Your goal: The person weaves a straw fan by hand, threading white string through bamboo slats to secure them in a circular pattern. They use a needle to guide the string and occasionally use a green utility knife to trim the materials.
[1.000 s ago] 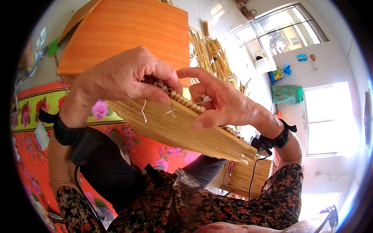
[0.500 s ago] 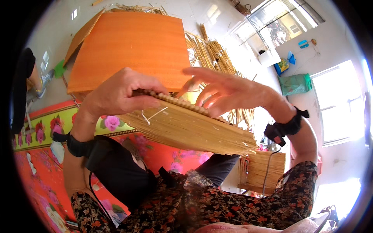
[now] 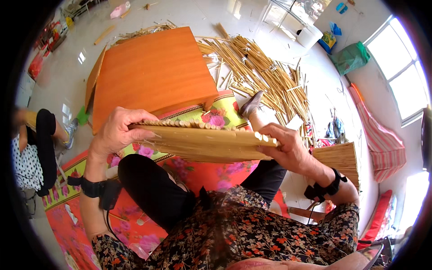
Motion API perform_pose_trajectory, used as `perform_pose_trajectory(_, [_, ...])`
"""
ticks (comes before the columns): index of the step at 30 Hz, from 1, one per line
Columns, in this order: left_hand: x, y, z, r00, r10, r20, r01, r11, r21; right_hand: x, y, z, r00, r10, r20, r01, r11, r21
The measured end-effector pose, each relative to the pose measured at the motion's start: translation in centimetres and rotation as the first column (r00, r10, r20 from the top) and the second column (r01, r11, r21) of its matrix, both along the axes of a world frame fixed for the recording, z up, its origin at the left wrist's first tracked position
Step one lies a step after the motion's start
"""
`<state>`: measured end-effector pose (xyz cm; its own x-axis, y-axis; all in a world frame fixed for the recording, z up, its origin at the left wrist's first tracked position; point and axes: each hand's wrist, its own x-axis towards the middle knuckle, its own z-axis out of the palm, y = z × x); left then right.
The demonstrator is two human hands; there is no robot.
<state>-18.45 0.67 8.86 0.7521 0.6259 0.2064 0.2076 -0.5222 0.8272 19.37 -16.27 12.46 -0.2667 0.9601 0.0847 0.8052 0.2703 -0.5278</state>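
Observation:
A flat panel of tan plant stalks [image 3: 207, 143], laid side by side, is held up over my lap, with the row of cut stalk ends along its upper edge. My left hand [image 3: 120, 131] is closed on its left end, thumb on the near face and fingers behind. My right hand [image 3: 290, 149] grips the right end, its fingers over the top corner. The back of the panel is hidden from me.
Beyond the panel stands an orange wooden board table [image 3: 148, 67]. Loose stalks [image 3: 265, 76] lie piled on the floor at the far right. Another stalk panel [image 3: 339, 159] is by my right arm. A red floral mat [image 3: 180, 175] lies beneath me. A co-worker [image 3: 42, 148] sits at left.
My right hand, earlier raised with fingers spread at the panel's upper edge, now grips its right end. The panel has turned from slanting down rightward to nearly level. The view has shifted too.

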Motion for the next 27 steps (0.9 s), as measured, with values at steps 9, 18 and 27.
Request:
perform_pose_trajectory(9, [1.4,-0.8,3.4,0.978,0.047,0.203,-0.092,0.972,0.215,0.4,-1.7,7.7,1.000,-0.007,-0.005,0.008,0.958,0.288])
perform_pose_trajectory(18, [5.7,-2.6,8.4,0.900,-0.080,0.429,-0.145,0.873,0.466,1.1,-8.0,14.2,0.954,-0.182,0.238,0.001,0.796,0.605])
perform_pose_trajectory(27, [11.1,-9.6,4.0,0.980,0.091,0.176,-0.197,0.353,0.915,12.1,-0.9,-0.1,0.980,-0.067,0.185,-0.106,0.611,0.785])
